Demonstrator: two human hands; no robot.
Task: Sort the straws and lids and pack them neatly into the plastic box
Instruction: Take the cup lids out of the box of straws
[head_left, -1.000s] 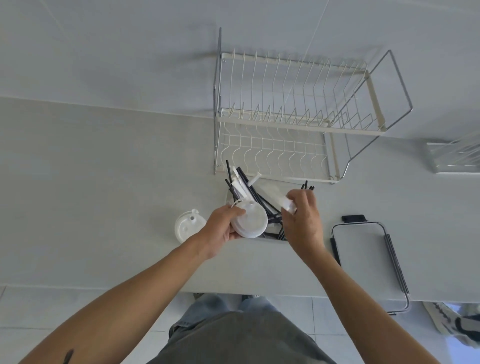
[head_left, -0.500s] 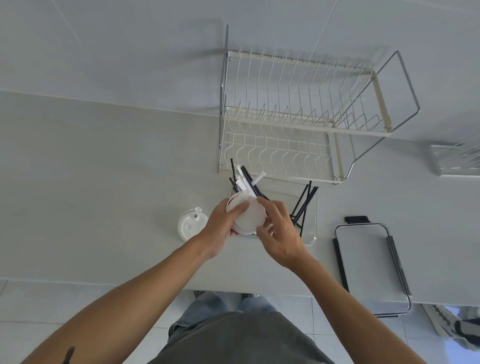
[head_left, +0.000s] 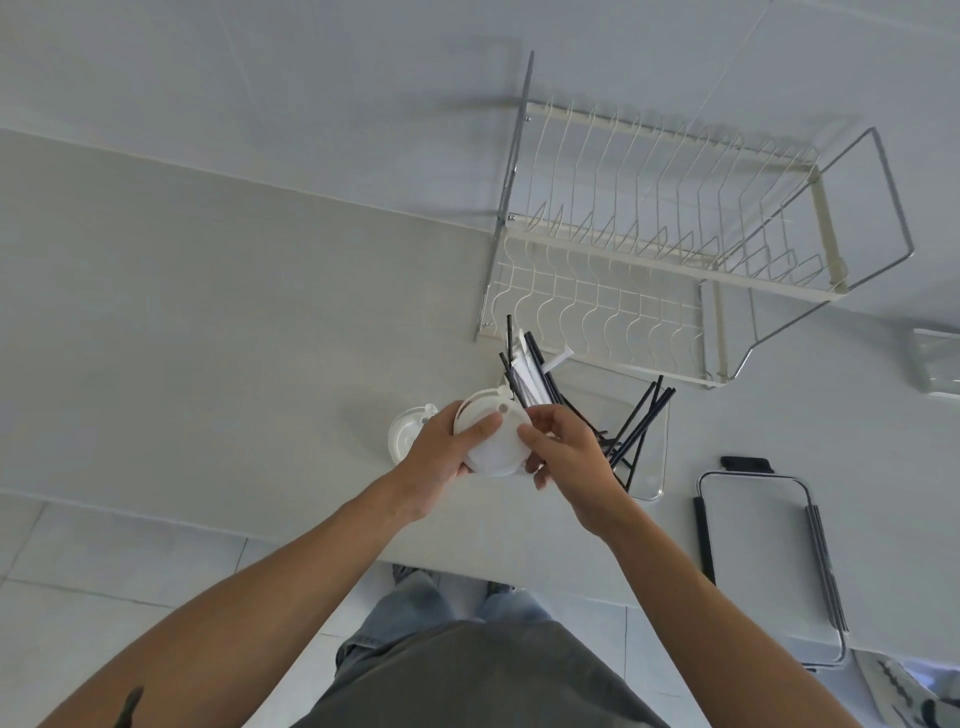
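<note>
Inside plastic box (head_left: 655, 462), black straws (head_left: 641, 423), lids (head_left: 491, 441) held

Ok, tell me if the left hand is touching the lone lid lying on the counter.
Cannot tell. In the head view the left hand, gripping the lid stack, overlaps the right edge of the lone lid, so neither contact nor gap shows.

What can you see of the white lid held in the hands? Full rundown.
The white lid is round, looks like thin plastic, with a raised rim and a small hole near its far edge. It is held above the counter, tilted toward the camera. The left hand grips its left side, thumb across the face; the right hand touches its right edge with the fingertips. Straws rise just behind it.
</note>
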